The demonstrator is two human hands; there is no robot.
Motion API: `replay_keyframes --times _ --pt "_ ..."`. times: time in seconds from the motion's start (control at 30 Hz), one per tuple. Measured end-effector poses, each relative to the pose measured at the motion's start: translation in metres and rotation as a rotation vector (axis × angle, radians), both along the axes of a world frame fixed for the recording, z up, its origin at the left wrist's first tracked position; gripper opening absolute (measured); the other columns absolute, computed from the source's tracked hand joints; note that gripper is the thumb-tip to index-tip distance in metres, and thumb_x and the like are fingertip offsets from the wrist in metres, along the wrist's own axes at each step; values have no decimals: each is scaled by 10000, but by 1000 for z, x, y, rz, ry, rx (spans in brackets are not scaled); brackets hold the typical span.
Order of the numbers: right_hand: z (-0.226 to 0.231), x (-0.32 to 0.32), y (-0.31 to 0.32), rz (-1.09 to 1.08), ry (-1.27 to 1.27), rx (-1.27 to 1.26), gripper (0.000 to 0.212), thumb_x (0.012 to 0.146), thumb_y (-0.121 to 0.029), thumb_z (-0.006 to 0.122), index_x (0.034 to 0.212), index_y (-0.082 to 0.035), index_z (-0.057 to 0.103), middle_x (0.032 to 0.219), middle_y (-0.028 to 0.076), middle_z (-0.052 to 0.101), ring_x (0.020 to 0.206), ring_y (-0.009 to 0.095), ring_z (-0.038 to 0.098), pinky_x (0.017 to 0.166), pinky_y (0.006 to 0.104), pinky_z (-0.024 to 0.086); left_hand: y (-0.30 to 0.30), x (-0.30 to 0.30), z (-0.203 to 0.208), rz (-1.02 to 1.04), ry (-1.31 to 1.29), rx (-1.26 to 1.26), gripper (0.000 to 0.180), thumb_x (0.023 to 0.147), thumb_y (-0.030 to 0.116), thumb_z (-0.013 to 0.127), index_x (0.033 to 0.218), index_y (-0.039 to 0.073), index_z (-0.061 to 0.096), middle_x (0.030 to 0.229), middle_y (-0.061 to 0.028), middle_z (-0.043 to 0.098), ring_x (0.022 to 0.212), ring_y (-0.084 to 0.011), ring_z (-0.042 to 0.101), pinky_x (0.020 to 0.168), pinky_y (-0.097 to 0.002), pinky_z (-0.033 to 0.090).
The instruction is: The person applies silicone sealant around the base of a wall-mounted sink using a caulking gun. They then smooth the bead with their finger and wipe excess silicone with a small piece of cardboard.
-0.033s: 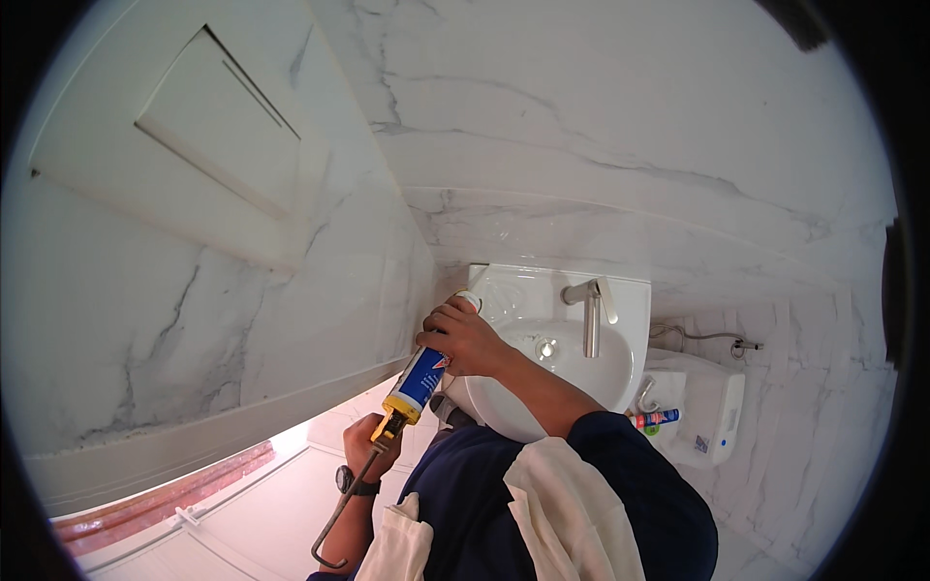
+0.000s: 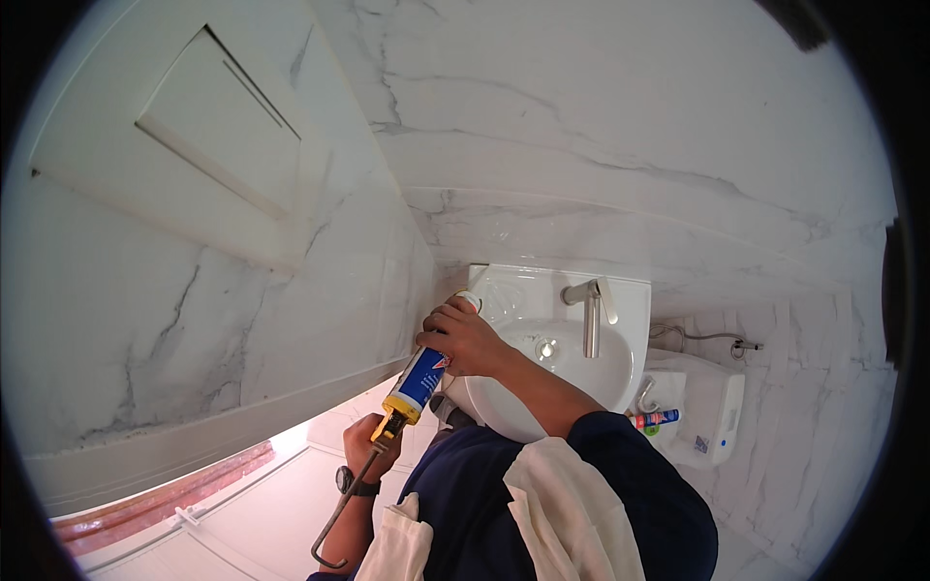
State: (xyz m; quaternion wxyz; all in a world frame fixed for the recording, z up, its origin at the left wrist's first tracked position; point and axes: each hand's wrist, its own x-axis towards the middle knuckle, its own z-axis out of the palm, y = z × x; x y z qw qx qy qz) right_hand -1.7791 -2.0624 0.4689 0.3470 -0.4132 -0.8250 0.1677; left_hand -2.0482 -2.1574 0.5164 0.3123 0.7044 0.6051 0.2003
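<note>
A caulking gun [image 2: 394, 419] with a yellow frame is loaded with a blue and white sealant tube [image 2: 420, 378]. It slants from lower left to upper right, its front end beside the back left corner of a white washbasin [image 2: 484, 390]. My left hand [image 2: 362, 442], a dark watch on its wrist, is closed round the gun's handle, partly hidden behind it. Reaching across the basin, my right hand [image 2: 463, 334] wraps round the front part of the tube. The gun's hooked metal rod [image 2: 347, 504] runs back along my left forearm. The nozzle tip cannot be made out.
A chrome tap [image 2: 592, 320] rises from the basin's right back side. Marbled wall panels [image 2: 581, 116] stand behind and left. Right of the basin, a blue and orange tube [image 2: 656, 418] lies on a white toilet [image 2: 722, 416]. A thin hose [image 2: 712, 336] hangs by the wall.
</note>
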Motion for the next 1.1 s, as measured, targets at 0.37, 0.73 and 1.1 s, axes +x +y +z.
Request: replay_keyframes --times 0.37,0.73,1.1 --pt "-4 2 5 26 -37 -23 544 492 -96 819 1017 -166 697 1013 21 640 1070 251 599 1032 461 397 17 2 4 -214 -161 23 277 814 172 824 946 -8 660 975 -229 707 928 -411 703 919 -431 583" --pt "-3 3 5 29 -45 -10 552 484 -99 822 1018 -165 700 1016 21 642 1068 248 600 1032 458 398 4 6 2 -66 -39 -27 233 815 156 819 826 24 628 750 -173 679 678 -368 698 600 -392 543" --pt "0 3 6 45 -46 -25 543 481 -92 822 1005 -169 703 1008 17 644 1059 246 605 1027 457 409 -2 7 -2 -29 -23 -41 211 807 144 814 817 21 642 753 -182 686 685 -363 707 607 -392 550"
